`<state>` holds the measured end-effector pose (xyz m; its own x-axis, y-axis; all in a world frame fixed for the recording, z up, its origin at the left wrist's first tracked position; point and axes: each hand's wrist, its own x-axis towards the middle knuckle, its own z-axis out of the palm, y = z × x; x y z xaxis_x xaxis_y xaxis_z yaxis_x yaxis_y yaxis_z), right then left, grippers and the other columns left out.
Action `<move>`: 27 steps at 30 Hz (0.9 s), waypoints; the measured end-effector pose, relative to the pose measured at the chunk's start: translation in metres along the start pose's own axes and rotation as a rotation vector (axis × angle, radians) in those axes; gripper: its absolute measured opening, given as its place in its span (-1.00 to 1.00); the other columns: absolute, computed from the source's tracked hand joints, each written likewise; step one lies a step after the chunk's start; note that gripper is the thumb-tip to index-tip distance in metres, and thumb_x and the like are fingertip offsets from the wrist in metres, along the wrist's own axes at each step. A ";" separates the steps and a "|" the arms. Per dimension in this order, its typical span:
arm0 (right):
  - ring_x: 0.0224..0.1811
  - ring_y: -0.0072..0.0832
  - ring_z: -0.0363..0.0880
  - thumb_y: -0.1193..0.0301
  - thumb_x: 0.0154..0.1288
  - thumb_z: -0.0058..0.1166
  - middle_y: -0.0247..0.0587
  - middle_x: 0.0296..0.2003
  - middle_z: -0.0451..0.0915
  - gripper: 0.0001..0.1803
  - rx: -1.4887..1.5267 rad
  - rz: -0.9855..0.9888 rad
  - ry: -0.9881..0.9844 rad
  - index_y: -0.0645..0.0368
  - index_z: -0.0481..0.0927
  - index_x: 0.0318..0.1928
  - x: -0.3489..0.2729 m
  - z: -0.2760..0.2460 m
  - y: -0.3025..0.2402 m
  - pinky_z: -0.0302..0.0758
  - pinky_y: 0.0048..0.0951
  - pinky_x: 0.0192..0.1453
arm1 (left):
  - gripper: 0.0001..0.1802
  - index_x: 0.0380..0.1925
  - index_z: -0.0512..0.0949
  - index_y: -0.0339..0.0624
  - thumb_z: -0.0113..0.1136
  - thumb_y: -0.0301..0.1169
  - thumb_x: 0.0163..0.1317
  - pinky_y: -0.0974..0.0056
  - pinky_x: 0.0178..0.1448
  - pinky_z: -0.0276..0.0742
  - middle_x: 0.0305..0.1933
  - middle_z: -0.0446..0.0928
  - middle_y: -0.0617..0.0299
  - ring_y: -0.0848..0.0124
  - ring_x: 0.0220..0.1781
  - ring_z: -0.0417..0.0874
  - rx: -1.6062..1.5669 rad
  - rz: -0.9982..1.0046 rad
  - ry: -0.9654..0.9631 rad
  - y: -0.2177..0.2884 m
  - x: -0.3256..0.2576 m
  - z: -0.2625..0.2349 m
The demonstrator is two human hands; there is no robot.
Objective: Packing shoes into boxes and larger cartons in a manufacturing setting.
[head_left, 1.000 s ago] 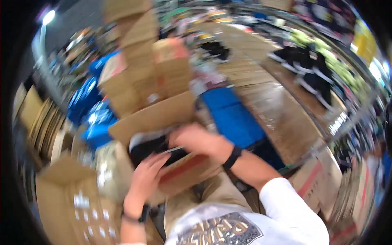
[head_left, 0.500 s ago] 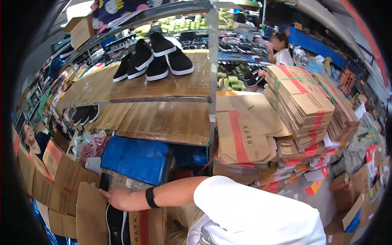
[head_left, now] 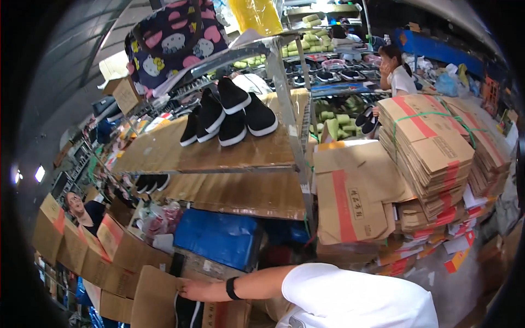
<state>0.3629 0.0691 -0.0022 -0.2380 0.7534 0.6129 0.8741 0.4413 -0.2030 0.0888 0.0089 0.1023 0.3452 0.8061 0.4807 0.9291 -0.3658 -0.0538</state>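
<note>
One view only, from the head camera. Low in the picture the person's right arm, in a white sleeve with a black wristband, stretches across to the left, and the right hand lies on the top flap of an open cardboard box near the lower edge. Its grip looks closed lightly over the flap's edge, though the fisheye bend and the small size make that hard to be sure of. Just beside the hand, inside the box, a black slip-on shoe with a white sole shows. The left hand is out of sight.

Above, four more black shoes stand in a row toward the front edge of the upper wooden shelf. A blue crate sits under the lower shelf, and bundles of flattened cartons are stacked at the right. Other people work further off.

To handle this well, the flap wants holding wide and steady so the shoe lies flat and nothing catches on the cardboard edge.
</note>
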 end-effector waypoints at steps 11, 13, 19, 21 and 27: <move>0.06 -0.19 0.47 0.48 0.01 0.21 -0.02 -0.07 0.45 -0.45 0.641 0.582 -0.055 0.25 0.33 0.05 -0.009 -0.021 0.077 0.40 -0.30 0.07 | -0.31 0.37 0.20 -0.36 0.20 -0.45 0.26 0.04 0.20 0.50 0.15 0.48 -0.21 0.01 0.16 0.53 -0.505 -0.097 0.563 -0.023 -0.022 0.081; 0.04 -0.22 0.47 0.44 0.03 0.25 -0.04 -0.08 0.46 -0.43 0.742 0.567 -0.027 0.25 0.33 0.06 -0.008 -0.014 0.073 0.41 -0.29 0.08 | -0.29 0.38 0.19 -0.35 0.20 -0.41 0.26 0.04 0.24 0.45 0.18 0.43 -0.21 0.02 0.20 0.48 -0.446 -0.090 0.550 -0.068 -0.031 0.123; 0.12 -0.24 0.47 0.35 0.09 0.30 0.00 0.06 0.48 -0.22 0.993 0.575 -0.329 0.24 0.22 0.28 0.019 -0.004 0.061 0.40 -0.25 0.16 | -0.23 0.41 0.16 -0.32 0.21 -0.28 0.26 0.07 0.34 0.30 0.30 0.29 -0.20 0.04 0.33 0.33 -0.314 -0.055 0.460 -0.183 -0.062 0.213; 0.25 -0.04 0.37 0.34 0.19 0.26 0.20 0.22 0.35 -0.12 1.099 0.642 -0.254 0.19 0.05 0.43 0.020 0.008 0.055 0.34 -0.13 0.27 | -0.21 0.41 0.15 -0.31 0.21 -0.24 0.26 0.08 0.37 0.25 0.34 0.25 -0.20 0.04 0.37 0.28 -0.286 -0.043 0.418 -0.202 -0.067 0.231; 0.24 -0.07 0.33 0.54 0.16 0.12 0.14 0.26 0.23 -0.11 0.945 0.559 -0.183 0.10 -0.01 0.48 0.023 0.005 0.062 0.32 -0.19 0.27 | -0.14 0.44 0.11 -0.28 0.22 -0.11 0.27 0.11 0.47 0.11 0.45 0.11 -0.19 0.06 0.49 0.12 -0.231 0.000 0.270 -0.226 -0.084 0.275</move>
<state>0.4093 0.1168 -0.0046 -0.0384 0.9883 0.1477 0.2217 0.1526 -0.9631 -0.1132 0.1520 -0.1668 0.2691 0.6655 0.6962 0.8642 -0.4860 0.1305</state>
